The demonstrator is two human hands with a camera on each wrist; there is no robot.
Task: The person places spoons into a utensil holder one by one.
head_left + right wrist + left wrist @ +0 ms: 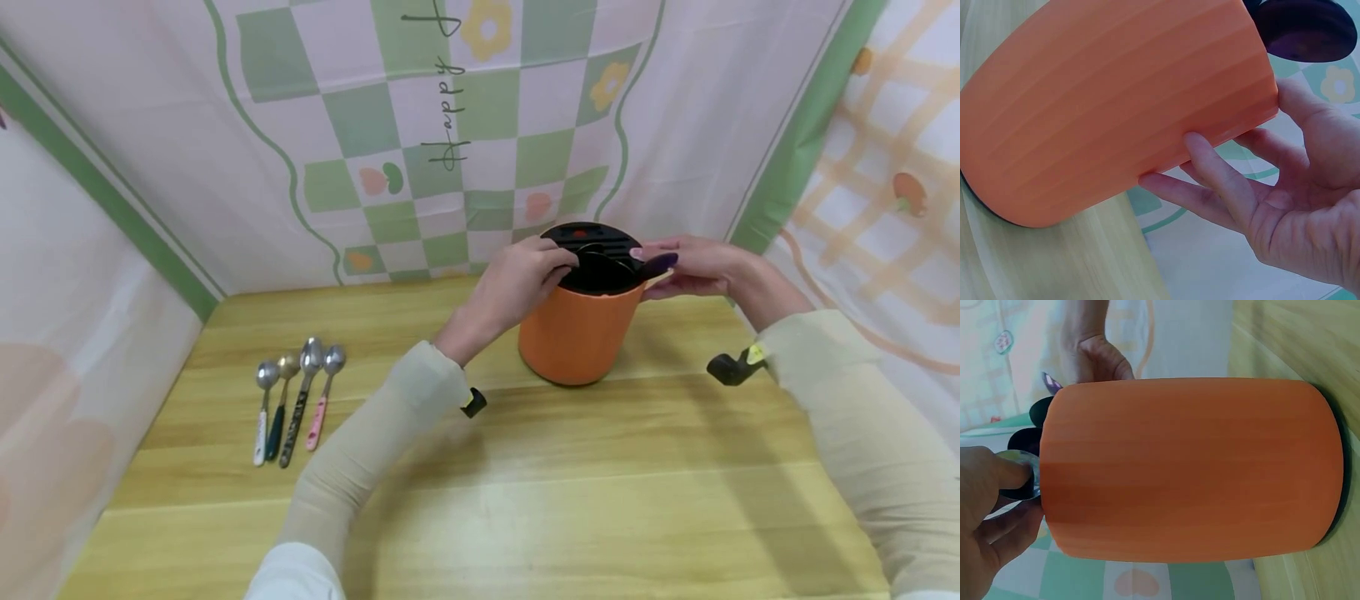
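Observation:
An orange utensil holder (573, 337) with a black slotted top (577, 236) stands upright on the table. My left hand (521, 279) is at its near-left rim; in the left wrist view its thumb and fingers pinch the shiny bowl of a spoon (1030, 464), the rest of which is hidden. Next to that bowl, dark spoon bowls (1024, 440) stick out of the top, and a purple one (658, 265) leans out on the right. My right hand (1297, 194) holds the holder's side, thumb at the rim and fingertips against the ribbed outer wall.
Several spoons (298, 404) lie in a row on the left of the wooden table (487, 517), bowls pointing away. A patterned cloth (420, 192) hangs close behind the holder, with more cloth (892, 192) along the right side.

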